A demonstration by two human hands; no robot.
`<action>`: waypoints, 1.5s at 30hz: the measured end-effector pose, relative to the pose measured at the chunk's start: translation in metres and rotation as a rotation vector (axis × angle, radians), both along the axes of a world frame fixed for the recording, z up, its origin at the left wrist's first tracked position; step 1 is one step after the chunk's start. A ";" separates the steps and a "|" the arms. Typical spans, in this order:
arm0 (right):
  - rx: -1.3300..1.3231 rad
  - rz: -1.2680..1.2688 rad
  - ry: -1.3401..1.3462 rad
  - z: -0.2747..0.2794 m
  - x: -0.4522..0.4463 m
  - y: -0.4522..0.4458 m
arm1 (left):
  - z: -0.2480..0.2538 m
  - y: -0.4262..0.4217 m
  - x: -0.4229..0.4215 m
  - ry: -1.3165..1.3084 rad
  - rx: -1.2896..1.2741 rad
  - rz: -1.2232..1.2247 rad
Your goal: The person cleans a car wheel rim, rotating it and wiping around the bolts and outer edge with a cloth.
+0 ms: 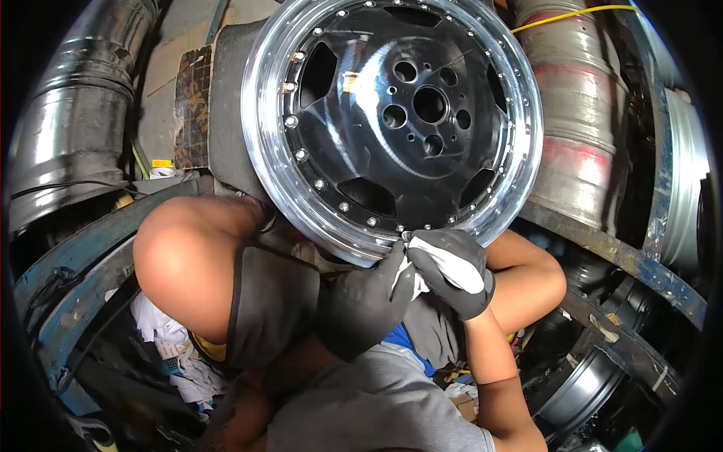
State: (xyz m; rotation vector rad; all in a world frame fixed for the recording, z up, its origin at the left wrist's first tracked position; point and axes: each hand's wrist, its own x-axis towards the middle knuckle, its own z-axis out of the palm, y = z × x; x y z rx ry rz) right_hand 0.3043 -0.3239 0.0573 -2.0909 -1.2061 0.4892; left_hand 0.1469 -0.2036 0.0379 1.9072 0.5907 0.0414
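Observation:
A car wheel rim [361, 151] with a black face, polished silver lip and a ring of small bolts stands tilted before me. At its lower edge, my right hand [456, 271] in a black glove is closed round a white cloth [444, 264]. Beside it my left hand [369, 297], also gloved in black, has its fingers pinched together on part of the cloth. The fingertips of both hands meet close to the bolts on the lip, and the exact contact there is hidden.
Stacked metal rims [568, 113] stand on the right, with shiny ones [71, 113] on the left. Blue metal frames [640, 256] run along both sides. A yellow cable [572, 16] crosses at top right. White rags [181, 361] lie at lower left. A dark pad [230, 113] sits behind the wheel.

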 end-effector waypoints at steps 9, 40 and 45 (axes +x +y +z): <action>-0.133 -0.129 -0.011 0.002 -0.015 0.009 | 0.017 0.009 0.004 0.033 0.000 -0.028; -0.248 0.044 0.186 0.004 0.009 0.011 | -0.007 -0.025 -0.002 -0.199 -0.498 0.019; -0.269 0.556 0.055 0.006 0.057 0.034 | -0.013 -0.025 -0.003 -0.183 -0.502 -0.012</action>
